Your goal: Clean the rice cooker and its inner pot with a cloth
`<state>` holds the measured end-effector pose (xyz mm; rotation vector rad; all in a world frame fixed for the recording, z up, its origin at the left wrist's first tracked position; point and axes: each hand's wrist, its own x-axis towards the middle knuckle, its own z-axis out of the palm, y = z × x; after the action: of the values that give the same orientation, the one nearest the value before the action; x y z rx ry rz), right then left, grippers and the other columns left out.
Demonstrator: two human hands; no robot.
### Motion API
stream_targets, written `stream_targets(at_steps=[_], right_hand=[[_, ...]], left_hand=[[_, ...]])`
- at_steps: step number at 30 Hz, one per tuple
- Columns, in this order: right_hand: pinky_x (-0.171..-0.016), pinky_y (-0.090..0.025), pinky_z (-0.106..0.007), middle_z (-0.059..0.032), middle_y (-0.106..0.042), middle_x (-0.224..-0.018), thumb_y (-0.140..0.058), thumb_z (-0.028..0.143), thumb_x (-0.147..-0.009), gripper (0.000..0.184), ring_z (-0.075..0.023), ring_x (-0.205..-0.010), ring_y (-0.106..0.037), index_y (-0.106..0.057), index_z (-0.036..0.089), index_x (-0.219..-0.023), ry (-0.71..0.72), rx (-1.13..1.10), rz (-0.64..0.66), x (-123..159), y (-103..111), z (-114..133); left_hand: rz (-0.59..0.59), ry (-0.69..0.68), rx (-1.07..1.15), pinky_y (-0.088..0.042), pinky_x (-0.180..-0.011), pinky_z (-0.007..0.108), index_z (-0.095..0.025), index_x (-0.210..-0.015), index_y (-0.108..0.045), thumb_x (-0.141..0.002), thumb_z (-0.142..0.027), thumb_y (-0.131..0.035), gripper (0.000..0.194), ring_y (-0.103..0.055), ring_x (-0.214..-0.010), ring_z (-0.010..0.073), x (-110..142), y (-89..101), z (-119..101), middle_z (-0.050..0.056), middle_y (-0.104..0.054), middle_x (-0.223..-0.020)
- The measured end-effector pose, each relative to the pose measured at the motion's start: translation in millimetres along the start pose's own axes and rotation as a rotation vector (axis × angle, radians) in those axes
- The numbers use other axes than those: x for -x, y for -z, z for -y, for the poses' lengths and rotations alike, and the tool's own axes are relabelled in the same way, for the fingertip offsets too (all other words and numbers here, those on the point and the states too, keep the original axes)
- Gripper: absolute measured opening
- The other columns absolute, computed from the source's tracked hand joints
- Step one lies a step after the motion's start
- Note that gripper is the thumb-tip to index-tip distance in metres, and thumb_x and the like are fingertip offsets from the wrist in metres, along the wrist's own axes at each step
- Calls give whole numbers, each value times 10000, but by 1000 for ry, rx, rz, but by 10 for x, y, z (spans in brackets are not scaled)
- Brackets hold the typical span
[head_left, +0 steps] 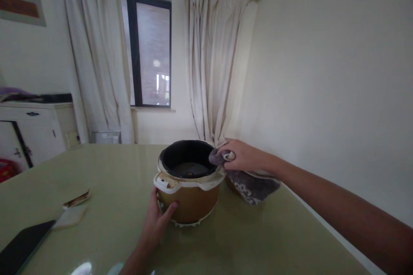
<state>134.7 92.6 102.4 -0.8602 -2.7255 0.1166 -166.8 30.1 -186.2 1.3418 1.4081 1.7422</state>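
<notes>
An electric pressure cooker (193, 202) stands upright on the table without a lid. It has a brownish-gold body, a stained white rim with side handles, and a dark inside. My left hand (158, 219) grips its lower left side, thumb on the front and the other fingers partly hidden behind. At the right side of the rim, my right hand (241, 154) is closed on a bunched grey-brown cloth (254, 187) with a white pattern. One part of the cloth touches the rim and the rest hangs down beside the cooker. The cooker's right handle is hidden.
The pale green glossy table (112, 172) reaches toward the curtains (213, 60) and window. At its left lie a dark flat object (26, 240), a whitish piece (71, 215) and a brownish strip (77, 200). A white cabinet (41, 124) stands beyond, and a wall borders the right.
</notes>
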Motion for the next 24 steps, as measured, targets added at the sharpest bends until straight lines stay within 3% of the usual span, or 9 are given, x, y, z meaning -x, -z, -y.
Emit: stream_targets(at_steps=[2, 5, 10, 16, 21, 24], right_hand=[[-869, -490, -357, -58, -673, -937, -751, 217, -728, 245, -251, -953, -605, -797, 182, -966, -70, 111, -63, 3, -19, -218], [-841, -493, -347, -51, -658, -907, -764, 225, -708, 201, -239, -902, -607, -778, 179, -903, -120, 127, -4, 40, -176, -399], [-915, -499, -398, -89, -635, -1042, -787, 249, -706, 223, -276, -990, -615, -769, 174, -915, -88, 147, 7, 130, -336, -270], [-966, -491, -388, -56, -617, -1028, -818, 240, -706, 230, -261, -1028, -608, -794, 214, -933, 70, 26, 94, 235, -292, 18], [-922, -509, -411, -71, -652, -1014, -816, 246, -725, 290, -274, -991, -619, -807, 213, -1013, -44, 162, 93, 212, -156, -143], [-946, -488, -416, -108, -677, -1044, -780, 166, -754, 248, -300, -1060, -619, -799, 161, -1001, -97, 220, 9, 161, -54, -246]], left_hand=[[-1, -4, -7, -365, -1235, 626, -226, -1594, -362, -826, -618, -768, 953, -481, -1464, 398, 4, -9, 4, 194, -503, -1591], [-12, -1, -9, -366, -1235, 638, -214, -1593, -361, -830, -616, -762, 950, -483, -1463, 401, 16, -28, 2, 197, -504, -1586], [-26, -24, -24, -357, -1245, 643, -249, -1573, -393, -845, -595, -753, 882, -485, -1473, 398, 31, -38, -2, 168, -531, -1562], [-25, -13, -7, -385, -1221, 642, -243, -1556, -420, -816, -609, -772, 898, -505, -1442, 404, 9, -25, -10, 174, -526, -1560], [-17, 1, -16, -374, -1230, 614, -248, -1556, -418, -806, -624, -780, 913, -499, -1453, 398, -1, -8, -9, 180, -527, -1565], [-5, 3, -4, -361, -1239, 620, -238, -1579, -381, -818, -618, -773, 936, -483, -1464, 394, 5, -13, -17, 187, -498, -1593]])
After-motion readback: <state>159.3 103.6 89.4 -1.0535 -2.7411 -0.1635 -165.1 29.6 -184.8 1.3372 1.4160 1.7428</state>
